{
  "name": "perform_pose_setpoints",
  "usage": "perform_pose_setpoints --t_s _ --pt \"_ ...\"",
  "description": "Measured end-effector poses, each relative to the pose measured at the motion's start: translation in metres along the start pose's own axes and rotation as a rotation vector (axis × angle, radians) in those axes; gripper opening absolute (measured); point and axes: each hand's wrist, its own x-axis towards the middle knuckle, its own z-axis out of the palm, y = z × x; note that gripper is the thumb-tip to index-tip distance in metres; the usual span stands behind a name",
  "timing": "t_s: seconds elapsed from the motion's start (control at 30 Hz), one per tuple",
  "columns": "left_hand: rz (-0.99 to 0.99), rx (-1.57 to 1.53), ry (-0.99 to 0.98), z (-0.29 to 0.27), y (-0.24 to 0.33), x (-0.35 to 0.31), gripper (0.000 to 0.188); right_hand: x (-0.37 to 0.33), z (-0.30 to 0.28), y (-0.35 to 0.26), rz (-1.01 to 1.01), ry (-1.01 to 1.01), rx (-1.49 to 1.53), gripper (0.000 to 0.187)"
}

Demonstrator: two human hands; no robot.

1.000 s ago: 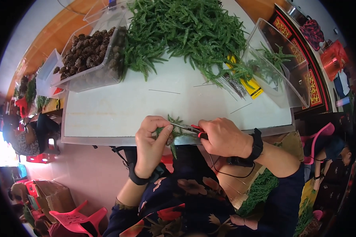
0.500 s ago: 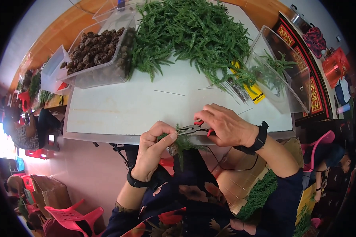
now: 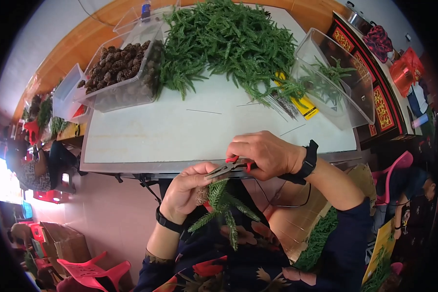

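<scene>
My right hand (image 3: pixel 265 155) is closed round red-handled pliers (image 3: pixel 224 169) just in front of the table's near edge. The jaws of the pliers point left and meet my left fingertips. My left hand (image 3: pixel 182 189) pinches an artificial green pine sprig (image 3: pixel 221 202), whose several needled branches hang down over my lap. A brownish, rough pine cone (image 3: pixel 202 195) shows at the sprig's base beside my left fingers, partly covered by them. Whatever the plier tips grip is too small to make out.
On the white table (image 3: pixel 146 138) stands a clear bin of pine cones (image 3: pixel 119 63), left of a large heap of green sprigs (image 3: pixel 228 44). Thin wires (image 3: pixel 204 111) and a yellow packet (image 3: pixel 304 108) lie nearer. A clear bin (image 3: pixel 343 90) tilts at right. A cardboard box (image 3: pixel 297 224) stands below.
Both hands have moved slightly down and closer together. The left hand has turned, so the sprig now hangs lower with its branches spread. The pliers remain in my right hand.
</scene>
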Motion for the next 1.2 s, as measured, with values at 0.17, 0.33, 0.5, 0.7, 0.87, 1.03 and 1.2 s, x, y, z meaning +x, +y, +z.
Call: perform_pose_setpoints --t_s 0.17,0.33,0.5,0.7,0.87,1.03,1.2 --pt "0.468 0.813 0.447 0.015 -0.015 -0.013 0.003 -0.016 0.013 -0.032 0.299 -0.057 -0.129 0.027" --pt "0.679 1.087 0.602 0.018 -0.025 -0.019 0.006 -0.025 0.028 -0.054 0.44 0.019 -0.215 0.029" --pt "0.629 1.036 0.504 0.017 -0.024 -0.019 0.003 -0.031 0.024 -0.039 0.237 0.108 -0.145 0.032" --pt "0.204 0.44 0.213 0.013 -0.012 -0.006 0.005 -0.024 0.017 -0.012 0.044 0.201 -0.22 0.035" --pt "-0.015 0.214 -0.001 0.001 -0.001 0.005 0.008 -0.019 0.011 -0.002 -0.011 0.198 -0.25 0.031" --pt "0.078 0.186 0.105 -0.003 0.004 0.004 0.006 -0.01 0.011 -0.004 0.175 0.058 -0.175 0.024" --pt "0.479 0.886 0.497 -0.006 -0.001 0.003 0.005 0.002 0.023 -0.015 0.458 -0.075 -0.086 0.026"
